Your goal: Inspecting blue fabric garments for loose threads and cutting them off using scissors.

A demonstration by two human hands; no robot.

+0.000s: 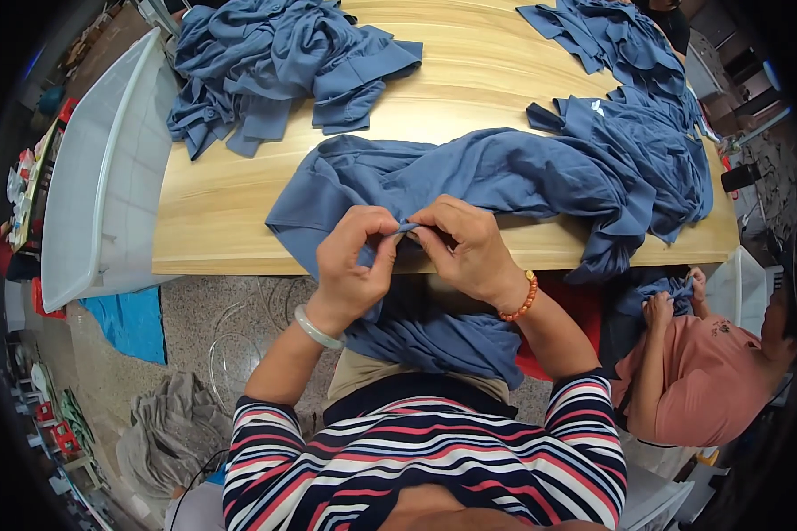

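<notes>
From the head view, we see both hands meeting at the near edge of the tabletop (239, 212). The left hand (350, 261) curls in from below, wrist bent, a pale bangle on it, thumb and forefinger in a tight pinching grip on a fold of the blue garment (505, 177). The right hand (465, 248), with a beaded orange bracelet at the wrist, mirrors it, its fingertips closed on the same fold, just touching the left ones. The garment sprawls across the tabletop and spills over the edge into our lap. Further back, a heap of blue clothes (274, 62) lies at the left, another pile (638, 80) at the right, well apart. A white bin (97, 177) stands left of the tabletop. At the right, another person's hand (660, 310) holds blue cloth.
</notes>
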